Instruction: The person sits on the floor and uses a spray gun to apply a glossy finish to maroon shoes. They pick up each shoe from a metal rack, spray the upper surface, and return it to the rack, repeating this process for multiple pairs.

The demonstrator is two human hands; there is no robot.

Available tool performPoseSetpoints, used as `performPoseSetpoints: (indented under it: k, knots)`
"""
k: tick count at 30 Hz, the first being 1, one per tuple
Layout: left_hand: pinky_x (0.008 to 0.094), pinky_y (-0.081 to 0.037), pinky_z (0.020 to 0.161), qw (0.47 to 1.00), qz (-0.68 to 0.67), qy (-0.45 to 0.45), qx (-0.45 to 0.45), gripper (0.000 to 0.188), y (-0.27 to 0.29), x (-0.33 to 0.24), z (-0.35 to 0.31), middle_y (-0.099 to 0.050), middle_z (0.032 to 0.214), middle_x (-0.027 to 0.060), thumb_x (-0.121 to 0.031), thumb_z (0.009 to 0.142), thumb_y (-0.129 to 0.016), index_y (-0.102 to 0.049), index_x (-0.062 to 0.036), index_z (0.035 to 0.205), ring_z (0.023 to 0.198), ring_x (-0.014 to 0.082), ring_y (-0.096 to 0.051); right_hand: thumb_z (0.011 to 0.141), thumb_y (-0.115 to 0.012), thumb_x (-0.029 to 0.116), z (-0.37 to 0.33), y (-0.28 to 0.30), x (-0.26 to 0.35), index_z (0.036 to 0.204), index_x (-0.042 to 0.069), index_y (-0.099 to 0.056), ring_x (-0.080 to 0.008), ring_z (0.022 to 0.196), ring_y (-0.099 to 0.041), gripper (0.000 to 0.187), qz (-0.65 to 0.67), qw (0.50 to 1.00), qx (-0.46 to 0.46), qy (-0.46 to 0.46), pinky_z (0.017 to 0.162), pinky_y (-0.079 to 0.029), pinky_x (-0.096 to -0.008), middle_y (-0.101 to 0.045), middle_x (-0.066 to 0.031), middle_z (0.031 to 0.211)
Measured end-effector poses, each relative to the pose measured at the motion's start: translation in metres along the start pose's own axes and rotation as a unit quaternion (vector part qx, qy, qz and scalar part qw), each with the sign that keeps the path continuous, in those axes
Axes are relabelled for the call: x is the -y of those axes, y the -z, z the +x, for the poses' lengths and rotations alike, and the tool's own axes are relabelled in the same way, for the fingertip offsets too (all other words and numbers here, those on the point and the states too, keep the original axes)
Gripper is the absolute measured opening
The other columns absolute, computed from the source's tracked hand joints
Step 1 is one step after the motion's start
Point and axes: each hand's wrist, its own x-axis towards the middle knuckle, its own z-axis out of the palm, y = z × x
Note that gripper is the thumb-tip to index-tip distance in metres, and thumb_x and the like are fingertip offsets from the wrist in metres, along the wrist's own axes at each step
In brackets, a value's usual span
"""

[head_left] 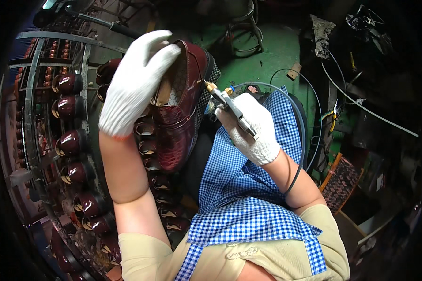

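A dark red leather shoe (172,129) hangs in front of me, its toe pointing toward me and its opening facing up. My left hand (138,75), in a white knit glove, grips it at the left edge of the opening; some fingertips are hidden. A brown piece and a patterned insole show inside. In my right hand (253,126), also gloved, is a small metal spray gun (237,112) with a brass nozzle. The nozzle tip is close to the shoe's right side near the heel. A thin hose (293,100) runs from the gun past my right forearm.
At my left, a metal rack (30,103) carries rows of glossy dark red shoes (70,143). More shoes stand below the held one. The floor (267,47) is green, with a stool (248,33) ahead. Cables and a woven-seat chair (344,182) are at right.
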Motion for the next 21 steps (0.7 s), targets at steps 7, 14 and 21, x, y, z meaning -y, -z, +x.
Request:
performPoseSetpoints:
  k: [7, 14, 21]
  knots:
    - [0.0335, -0.047, 0.111, 0.979, -0.11, 0.16, -0.059, 0.038, 0.023, 0.091, -0.153, -0.062, 0.136, 0.0088, -0.006, 0.108, -0.054, -0.057, 0.0009, 0.145, 0.121, 0.0169, -0.06, 0.09, -0.085, 0.007, -0.018, -0.003, 0.01, 0.105, 0.003, -0.076, -0.0254, 0.079, -0.075, 0.018, 0.012, 1.0, 0.026, 0.01, 0.069, -0.06, -0.0338, -0.074, -0.0101, 0.091]
    - [0.0354, -0.046, 0.113, 0.987, -0.059, 0.126, -0.079, 0.041, -0.004, 0.093, -0.199, -0.064, 0.132, 0.0125, 0.009, 0.096, -0.053, -0.061, 0.0037, 0.136, 0.124, 0.023, -0.063, 0.089, -0.086, 0.009, -0.032, 0.0, 0.015, 0.102, 0.005, -0.076, -0.0255, 0.073, -0.071, 0.017, 0.02, 0.998, 0.062, 0.008, 0.064, -0.056, -0.0342, -0.07, -0.0092, 0.085]
    - [0.0307, -0.052, 0.101, 1.0, 0.006, 0.014, -0.013, 0.043, -0.004, 0.074, -0.204, -0.062, 0.126, 0.0085, 0.018, 0.091, -0.06, -0.067, -0.0026, 0.129, 0.116, 0.0182, -0.064, 0.089, -0.083, 0.02, -0.036, 0.015, 0.014, 0.102, 0.01, -0.074, -0.0288, 0.069, -0.065, 0.019, 0.034, 0.993, 0.112, 0.026, 0.061, -0.054, -0.0384, -0.062, -0.0094, 0.081]
